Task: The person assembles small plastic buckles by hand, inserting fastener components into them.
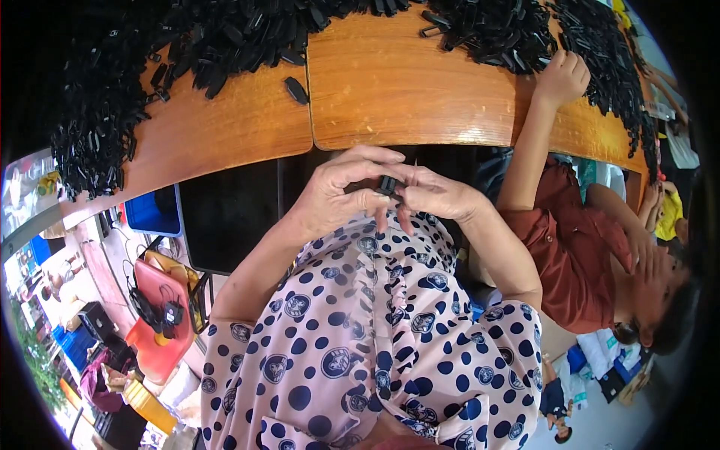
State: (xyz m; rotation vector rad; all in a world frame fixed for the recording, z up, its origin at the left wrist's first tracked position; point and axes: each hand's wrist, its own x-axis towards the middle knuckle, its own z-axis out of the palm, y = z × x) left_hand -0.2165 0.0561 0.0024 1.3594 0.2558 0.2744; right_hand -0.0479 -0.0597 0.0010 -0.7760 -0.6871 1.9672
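Note:
Both hands meet in front of my chest, just off the near edge of the wooden table [420, 97]. Between them is a small black plastic piece [387, 185], partly covered by fingers. My left hand [346, 182] pinches it with thumb and forefinger. From the other side, the fingers of my right hand [435, 193] close against the same piece. Its exact kind is too small to tell. A single black oblong plastic part [297, 91] lies alone on the table, beyond my left hand near the seam between two tabletops.
Heaps of black plastic parts [240, 37] cover the table's far side. At right, a co-worker in a red-brown shirt [570, 262] rests a fist [564, 78] by another heap. Left of me are a blue bin [154, 212] and a pink chair [161, 330] with black cords on it.

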